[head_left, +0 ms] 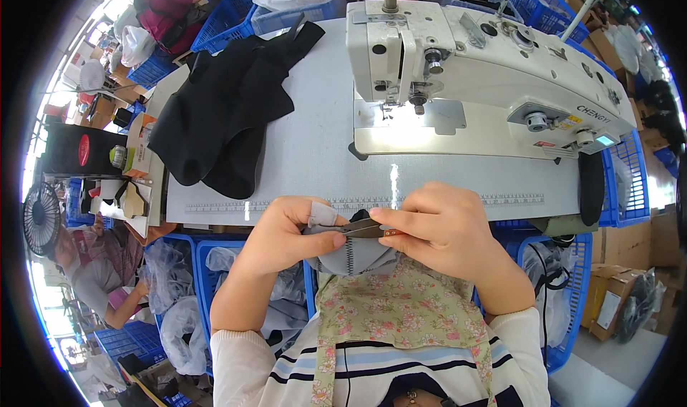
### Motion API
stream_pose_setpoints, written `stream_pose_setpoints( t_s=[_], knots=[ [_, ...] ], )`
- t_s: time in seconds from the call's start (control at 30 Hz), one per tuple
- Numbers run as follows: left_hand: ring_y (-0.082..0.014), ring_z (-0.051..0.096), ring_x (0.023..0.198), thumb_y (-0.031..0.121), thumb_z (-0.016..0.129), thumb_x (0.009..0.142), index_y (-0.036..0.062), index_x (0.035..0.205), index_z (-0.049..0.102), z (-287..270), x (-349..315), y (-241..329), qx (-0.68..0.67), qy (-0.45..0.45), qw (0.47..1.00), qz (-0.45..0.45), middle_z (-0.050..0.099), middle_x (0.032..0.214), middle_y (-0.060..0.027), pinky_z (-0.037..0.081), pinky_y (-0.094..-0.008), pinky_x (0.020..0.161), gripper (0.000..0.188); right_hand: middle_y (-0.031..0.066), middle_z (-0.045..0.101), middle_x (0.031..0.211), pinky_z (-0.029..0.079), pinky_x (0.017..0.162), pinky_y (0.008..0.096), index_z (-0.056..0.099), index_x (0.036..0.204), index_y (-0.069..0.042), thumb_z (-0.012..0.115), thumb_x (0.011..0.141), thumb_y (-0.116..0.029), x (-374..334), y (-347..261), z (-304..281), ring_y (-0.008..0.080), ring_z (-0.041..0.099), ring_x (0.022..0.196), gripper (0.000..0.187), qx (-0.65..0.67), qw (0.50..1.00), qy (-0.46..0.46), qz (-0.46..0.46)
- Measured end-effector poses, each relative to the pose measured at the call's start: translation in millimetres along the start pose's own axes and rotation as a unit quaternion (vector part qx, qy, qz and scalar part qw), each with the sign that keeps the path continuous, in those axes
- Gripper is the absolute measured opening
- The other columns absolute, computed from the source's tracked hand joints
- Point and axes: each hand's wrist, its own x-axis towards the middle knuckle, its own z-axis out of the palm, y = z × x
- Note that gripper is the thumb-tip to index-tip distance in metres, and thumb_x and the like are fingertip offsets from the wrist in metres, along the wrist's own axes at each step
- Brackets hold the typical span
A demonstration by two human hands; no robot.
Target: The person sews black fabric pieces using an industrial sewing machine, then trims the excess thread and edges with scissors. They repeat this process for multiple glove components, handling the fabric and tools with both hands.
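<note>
Close to my body, just off the table's front edge, both hands meet over a piece of grey fabric (351,258) with a dark zigzag seam. My left hand (290,228) is closed on the fabric, its thumb pressing the upper edge. A lighter grey strip (322,214) lies over its fingers. My right hand (447,224) pinches a small metal blade (363,229) with a brown, riveted handle end (391,232). The blade lies against the fabric between my two hands. Whether it is a knife or thread snips cannot be made out.
A white sewing machine (486,64), its lamp lit, stands at the table's back right. Black fabric pieces (222,110) lie piled at the left. A printed ruler (465,201) runs along the front edge. Blue crates (565,335) flank me. Other people (107,285) work at the left.
</note>
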Motion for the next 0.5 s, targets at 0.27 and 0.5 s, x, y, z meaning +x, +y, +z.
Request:
stream_pose_setpoints(
  t_s=[0.27,0.5],
  knots=[
    [-0.0048,0.053,0.066,0.000,0.072,0.077,-0.0046,0.092,0.071,0.0,1.0,2.3,-0.021,-0.013,1.000,-0.006,0.061,0.075,0.0013,0.039,-0.0209,0.057,0.016,-0.0003,0.059,0.068,0.041,0.050,0.0291,0.074,0.100,-0.014,0.083,0.061,-0.016,-1.8,2.4,-2.0,0.0172,0.053,0.057,0.040,-0.028,1.000,0.010,-0.006],
    [-0.0052,0.053,0.067,-0.001,0.072,0.077,-0.0046,0.092,0.070,0.3,1.9,3.2,-0.017,-0.029,0.999,-0.006,0.061,0.076,0.0014,0.040,-0.0208,0.058,0.016,-0.0022,0.059,0.068,0.040,0.049,0.0283,0.075,0.099,-0.015,0.082,0.062,-0.015,-0.4,0.5,-1.1,0.0154,0.051,0.057,0.037,-0.030,0.999,0.011,-0.009]
  ],
)
